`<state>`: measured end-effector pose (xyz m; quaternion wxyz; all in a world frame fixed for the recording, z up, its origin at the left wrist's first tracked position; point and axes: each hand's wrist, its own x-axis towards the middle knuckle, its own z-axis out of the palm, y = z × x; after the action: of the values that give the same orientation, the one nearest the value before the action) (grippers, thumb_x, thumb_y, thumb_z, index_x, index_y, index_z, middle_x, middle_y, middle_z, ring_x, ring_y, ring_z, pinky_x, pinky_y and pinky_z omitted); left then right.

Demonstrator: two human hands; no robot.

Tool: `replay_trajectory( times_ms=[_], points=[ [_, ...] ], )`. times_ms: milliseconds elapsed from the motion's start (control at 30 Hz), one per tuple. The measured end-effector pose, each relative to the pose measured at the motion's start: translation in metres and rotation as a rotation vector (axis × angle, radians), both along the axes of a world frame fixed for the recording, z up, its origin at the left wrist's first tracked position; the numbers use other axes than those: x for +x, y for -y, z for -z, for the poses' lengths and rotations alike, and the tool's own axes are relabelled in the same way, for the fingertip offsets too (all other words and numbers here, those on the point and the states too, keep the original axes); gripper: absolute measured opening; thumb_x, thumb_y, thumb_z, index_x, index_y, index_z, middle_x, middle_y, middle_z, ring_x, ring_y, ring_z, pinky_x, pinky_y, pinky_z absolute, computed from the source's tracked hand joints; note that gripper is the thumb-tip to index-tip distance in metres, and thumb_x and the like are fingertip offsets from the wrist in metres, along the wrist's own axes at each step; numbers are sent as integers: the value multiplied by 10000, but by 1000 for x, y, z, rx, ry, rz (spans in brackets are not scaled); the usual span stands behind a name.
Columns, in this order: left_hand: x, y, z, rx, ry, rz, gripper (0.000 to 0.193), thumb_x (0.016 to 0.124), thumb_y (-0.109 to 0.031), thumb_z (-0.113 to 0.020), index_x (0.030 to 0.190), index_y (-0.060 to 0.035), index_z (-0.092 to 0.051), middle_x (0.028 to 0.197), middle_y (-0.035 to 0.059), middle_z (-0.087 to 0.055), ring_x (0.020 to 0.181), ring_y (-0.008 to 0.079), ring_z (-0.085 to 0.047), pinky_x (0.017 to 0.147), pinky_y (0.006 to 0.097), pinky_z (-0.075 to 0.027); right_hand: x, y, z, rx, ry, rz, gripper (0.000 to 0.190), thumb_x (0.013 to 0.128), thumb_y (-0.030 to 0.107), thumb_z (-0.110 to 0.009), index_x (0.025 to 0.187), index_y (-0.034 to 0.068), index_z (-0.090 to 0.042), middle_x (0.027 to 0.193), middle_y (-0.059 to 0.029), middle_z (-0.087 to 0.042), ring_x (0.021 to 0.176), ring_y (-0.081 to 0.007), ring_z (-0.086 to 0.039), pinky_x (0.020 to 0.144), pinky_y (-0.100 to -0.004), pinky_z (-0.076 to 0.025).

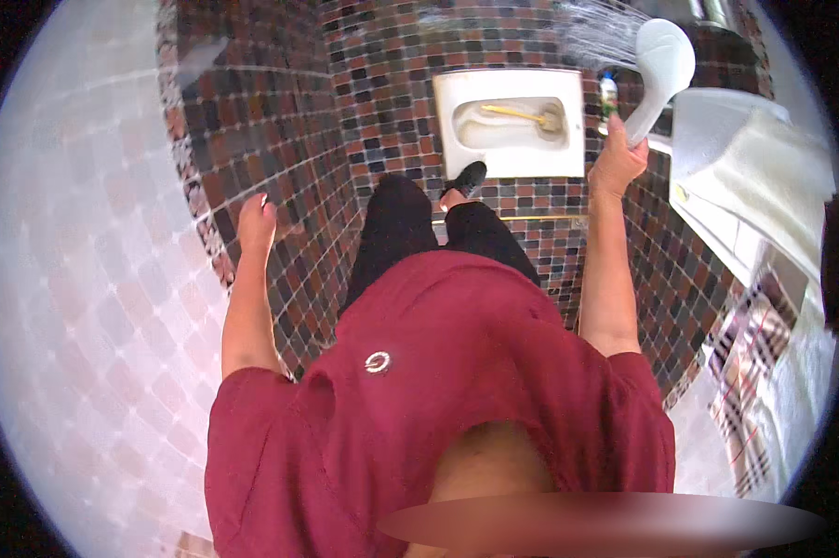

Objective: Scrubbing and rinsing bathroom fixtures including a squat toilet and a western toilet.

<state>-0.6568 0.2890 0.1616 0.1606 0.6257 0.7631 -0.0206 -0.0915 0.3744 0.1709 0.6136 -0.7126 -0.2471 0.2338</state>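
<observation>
My right hand (618,164) grips the handle of a white handheld shower head (665,59), raised at the upper right. Water sprays from its face toward the left, over the tiled floor and wall. My left hand (256,227) hangs beside the dark tiled wall on the left; its fingers look curled, partly hidden, and nothing shows in it. Ahead of my feet a white squat toilet (510,84) is set in the mosaic floor. Inside its bowl lies a brush with a yellow handle (514,112), its head toward the right.
A bottle with a blue cap (608,97) stands right of the toilet. Beside my right arm is a white basin-like fixture (712,111). A checked cloth (747,390) hangs lower right. One black shoe (470,178) meets the toilet's near edge; a gold strip (541,218) crosses the floor.
</observation>
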Motion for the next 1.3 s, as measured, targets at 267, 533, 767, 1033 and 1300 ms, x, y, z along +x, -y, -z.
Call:
replay_trajectory(
  times_ms=[267, 533, 767, 1033, 1300],
  points=[
    [-28, -18, -5, -20, -148, 231, 202, 718, -91, -536, 907, -28, -566, 908, 160, -571, 883, 338, -536, 776, 407, -439, -98, -22, -9, 21, -328, -339, 225, 715, 154, -703, 776, 51, -513, 640, 26, -475, 556, -52, -412, 520, -202, -321],
    [-60, -87, 33, 103, -180, 484, 216, 726, -102, -540, 935, -51, -562, 917, 136, -571, 865, 328, -543, 769, 405, -449, -199, -9, -3, 28, -602, -666, 198, 685, 136, -700, 766, 54, -540, 633, 24, -501, 552, -59, -433, 519, -204, -337],
    [-49, -60, 55, 216, -443, 657, 208, 742, -172, -544, 933, -102, -586, 926, 57, -589, 971, 238, -520, 807, 410, -390, -229, 58, 33, -131, -496, -895, 263, 705, 213, -694, 864, 27, -597, 691, 22, -552, 599, -48, -487, 534, -215, -406],
    [-38, 94, 146, -52, 35, 360, 185, 779, -215, -483, 803, -51, -565, 803, 178, -591, 779, 354, -562, 688, 446, -437, -239, 128, 69, -73, -363, -744, 164, 720, 112, -644, 811, 1, -565, 704, -11, -554, 639, -75, -502, 580, -238, -419],
    [-12, 342, 187, -744, 262, 299, 221, 809, -252, -524, 852, -36, -534, 797, 170, -567, 754, 349, -548, 663, 370, -429, -246, 180, 77, 38, -271, -627, 181, 729, 98, -650, 859, -1, -571, 699, 10, -539, 617, -58, -481, 549, -213, -398]
  ],
)
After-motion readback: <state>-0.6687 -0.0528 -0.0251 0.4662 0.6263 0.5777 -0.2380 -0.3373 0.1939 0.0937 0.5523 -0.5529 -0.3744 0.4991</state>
